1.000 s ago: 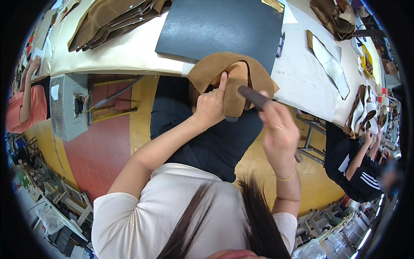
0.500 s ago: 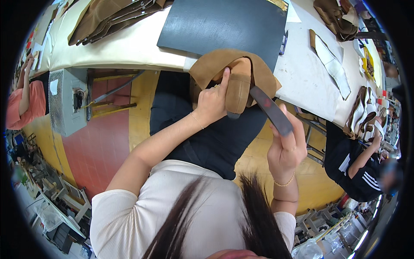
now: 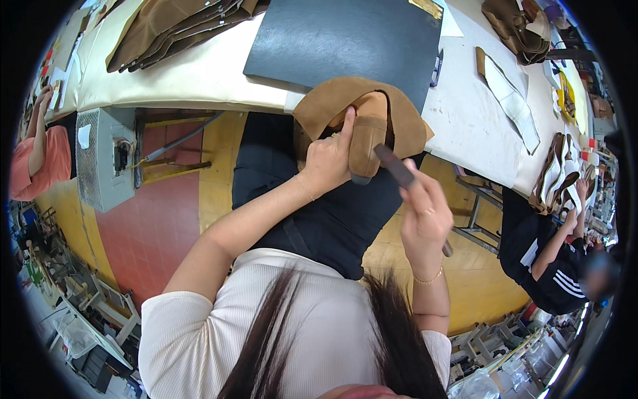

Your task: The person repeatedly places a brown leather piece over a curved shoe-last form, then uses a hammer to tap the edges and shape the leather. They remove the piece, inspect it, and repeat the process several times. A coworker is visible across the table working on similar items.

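Observation:
A brown suede shoe upper (image 3: 364, 137) with a tan lining sits over my lap at the table's front edge. Its narrow, seamed part points toward me, and a dark grey tip shows beneath. My left hand (image 3: 330, 158) grips the upper's left side, the index finger stretched along the seamed part and the other fingers curled. Closed round a dark, flat, bar-shaped tool (image 3: 393, 165), my right hand (image 3: 425, 213) is just right of the upper. The bar's far end lies close beside the suede; whether it touches, I cannot tell. A brown handle end pokes out below that hand.
A dark slab (image 3: 345, 43) lies on the table behind the upper. Stacked brown pieces (image 3: 179, 33) are at the back left, a long white piece (image 3: 508, 93) at the right. A grey metal box (image 3: 106, 159) stands left under the table. Other people sit at both sides.
My right hand has shifted left and a little down, and the tool has turned, its far end dropping down and to the left. The left hand keeps its hold.

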